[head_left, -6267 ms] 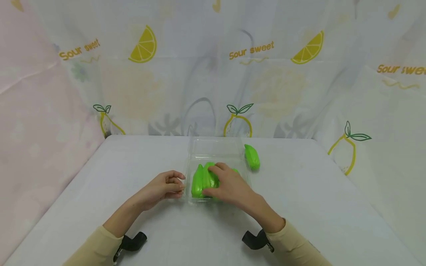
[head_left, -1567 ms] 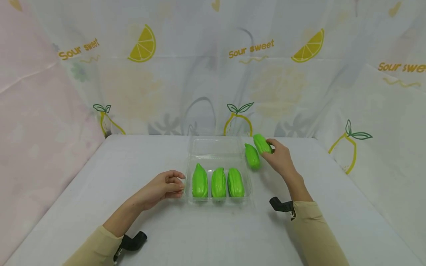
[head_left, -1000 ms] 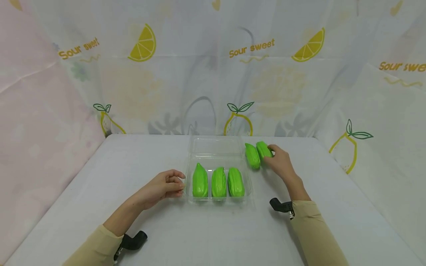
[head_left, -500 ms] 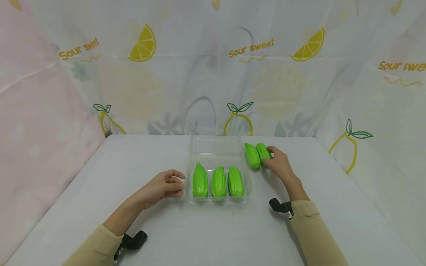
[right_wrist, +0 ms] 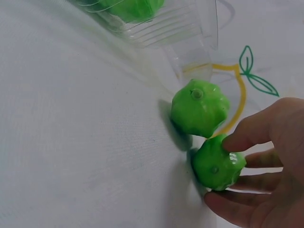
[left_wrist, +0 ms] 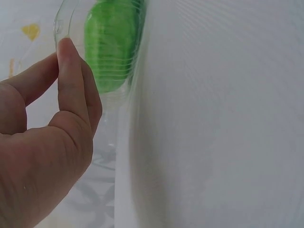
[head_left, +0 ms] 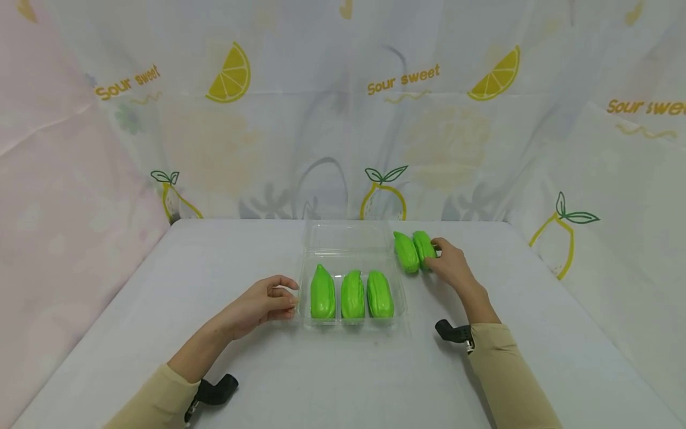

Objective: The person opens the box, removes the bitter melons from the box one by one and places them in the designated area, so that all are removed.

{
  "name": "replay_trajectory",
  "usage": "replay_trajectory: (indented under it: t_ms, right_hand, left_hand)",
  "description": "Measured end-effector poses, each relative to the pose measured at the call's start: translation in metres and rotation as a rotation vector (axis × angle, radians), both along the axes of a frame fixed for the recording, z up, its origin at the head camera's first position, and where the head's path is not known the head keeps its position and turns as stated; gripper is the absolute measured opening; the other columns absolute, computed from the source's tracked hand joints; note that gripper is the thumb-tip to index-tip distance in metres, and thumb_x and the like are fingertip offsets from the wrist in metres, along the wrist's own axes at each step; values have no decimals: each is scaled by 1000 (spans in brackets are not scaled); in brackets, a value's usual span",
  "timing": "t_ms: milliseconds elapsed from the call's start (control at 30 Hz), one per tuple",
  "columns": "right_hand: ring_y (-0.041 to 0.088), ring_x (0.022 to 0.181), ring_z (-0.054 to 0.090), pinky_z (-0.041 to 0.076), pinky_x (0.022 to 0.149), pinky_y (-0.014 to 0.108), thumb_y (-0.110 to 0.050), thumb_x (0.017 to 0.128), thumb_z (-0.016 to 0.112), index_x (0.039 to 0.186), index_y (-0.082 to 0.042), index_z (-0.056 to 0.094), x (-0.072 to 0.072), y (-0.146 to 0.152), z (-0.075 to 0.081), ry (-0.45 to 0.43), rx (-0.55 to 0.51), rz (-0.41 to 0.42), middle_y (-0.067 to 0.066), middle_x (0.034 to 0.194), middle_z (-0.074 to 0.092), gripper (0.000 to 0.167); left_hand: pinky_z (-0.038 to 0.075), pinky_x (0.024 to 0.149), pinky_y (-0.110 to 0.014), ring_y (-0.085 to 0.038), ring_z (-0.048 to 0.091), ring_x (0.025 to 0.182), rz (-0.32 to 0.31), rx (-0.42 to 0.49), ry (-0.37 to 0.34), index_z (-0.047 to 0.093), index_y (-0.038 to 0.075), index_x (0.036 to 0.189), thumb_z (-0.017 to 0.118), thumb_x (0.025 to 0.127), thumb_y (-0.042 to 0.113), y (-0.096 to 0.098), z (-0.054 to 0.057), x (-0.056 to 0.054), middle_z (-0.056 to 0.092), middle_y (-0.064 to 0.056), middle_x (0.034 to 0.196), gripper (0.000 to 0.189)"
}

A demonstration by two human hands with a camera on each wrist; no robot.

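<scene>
My right hand (head_left: 454, 263) holds a bright green ridged gourd (head_left: 423, 245) low at the table's back right, thumb on one side and fingers round the other. Right beside it lies a second gourd (head_left: 406, 252) with a pointed end; the right wrist view shows both from their blunt ends, the held gourd (right_wrist: 217, 164) nearer the palm. My left hand (head_left: 266, 305) pinches the left rim of a clear plastic box (head_left: 401, 310). Three more gourds lie side by side in its compartments, the middle one (head_left: 352, 295) between dividers. In the left wrist view, fingertips (left_wrist: 68, 50) meet at the box's rim.
The box's hinged clear lid (head_left: 348, 237) lies folded back toward the rear edge of the white-covered table (head_left: 354, 381). A printed curtain (head_left: 300, 131) hangs behind and at the sides. Black wrist-mounted cameras (head_left: 452, 331) jut inward from both sleeves.
My right hand has gone from over the box to the back right, then lowered a gourd beside the one lying there. During the last half second little moves. The left hand keeps its place.
</scene>
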State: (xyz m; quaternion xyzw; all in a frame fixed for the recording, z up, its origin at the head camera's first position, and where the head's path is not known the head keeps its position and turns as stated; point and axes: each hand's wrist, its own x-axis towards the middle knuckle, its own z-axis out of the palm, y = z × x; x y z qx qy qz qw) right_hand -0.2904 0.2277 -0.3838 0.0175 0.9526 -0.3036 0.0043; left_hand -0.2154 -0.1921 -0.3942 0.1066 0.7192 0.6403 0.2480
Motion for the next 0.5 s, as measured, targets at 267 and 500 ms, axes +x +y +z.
replay_trajectory:
  t_ms: [267, 500]
  right_hand:
    - [46, 133, 45, 44, 106, 56, -17, 87, 54, 150, 3, 30, 0, 1, 1, -22, -12, 4, 31, 148, 43, 70]
    - [50, 135, 41, 44, 105, 58, -20, 86, 51, 152, 3, 26, 3, 3, 7, -41, -28, 1, 33, 149, 39, 74]
  left_hand:
    - [60, 79, -22, -12, 65, 82, -1, 1, 0, 40, -7, 132, 68, 95, 15, 1, -1, 1, 59, -4, 93, 51]
    - [60, 79, -22, -12, 65, 83, -8, 2, 2, 40, -6, 131, 67, 96, 15, 1, 0, 0, 59, -3, 93, 49]
